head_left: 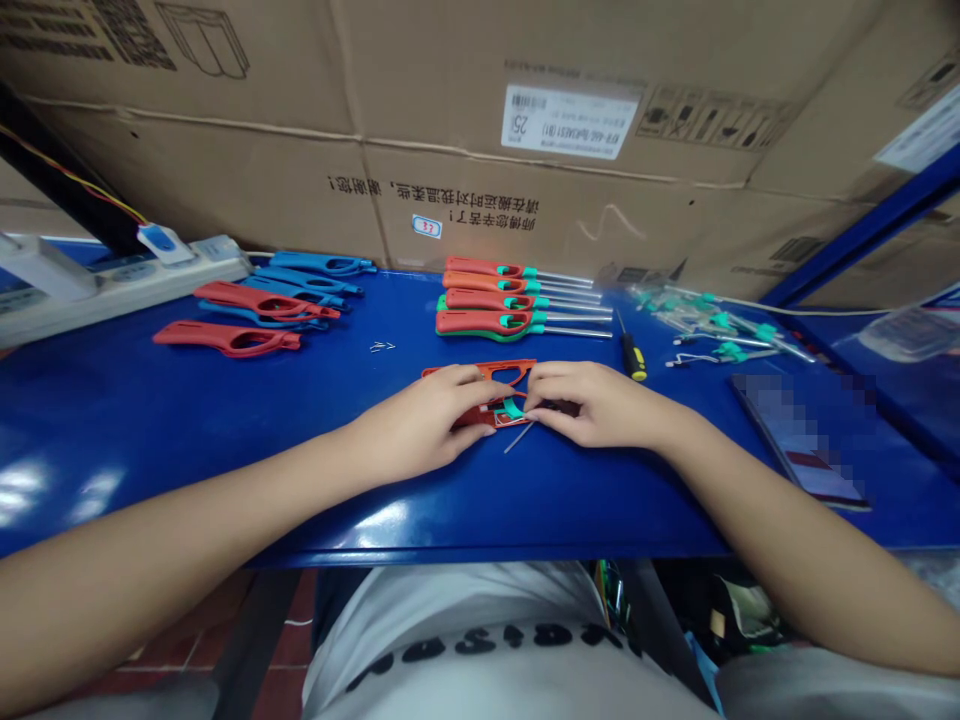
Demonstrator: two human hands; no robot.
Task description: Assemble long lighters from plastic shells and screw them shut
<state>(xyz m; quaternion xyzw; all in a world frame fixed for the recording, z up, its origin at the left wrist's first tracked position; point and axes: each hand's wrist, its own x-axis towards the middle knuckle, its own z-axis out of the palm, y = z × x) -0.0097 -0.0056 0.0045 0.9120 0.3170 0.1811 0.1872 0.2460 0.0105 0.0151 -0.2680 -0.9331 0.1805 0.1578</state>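
My left hand (pixel 420 420) is closed round an orange-red lighter handle shell (pixel 466 418), thumb along its near side and fingers over the top. In that shell sit a green trigger (pixel 513 408) and small pale parts. At the shell's right end, my right hand (pixel 592 402) is closed in a pinch near the trigger; what its fingertips hold is mostly hidden. A thin grey rod (pixel 517 438) sticks out toward me from below those fingertips. Just behind my hands lies another orange shell half (pixel 517 370), partly covered by my left fingers.
Several assembled long-nosed lighters (pixel 487 322) lie behind. Red and blue shells (pixel 225 338) are at left, near a power strip (pixel 112 290). Small screws (pixel 381 347), a screwdriver (pixel 632 352), green-and-metal lighter inserts (pixel 724 325) and a phone (pixel 802 440) lie around. Cardboard boxes (pixel 450 130) stand behind.
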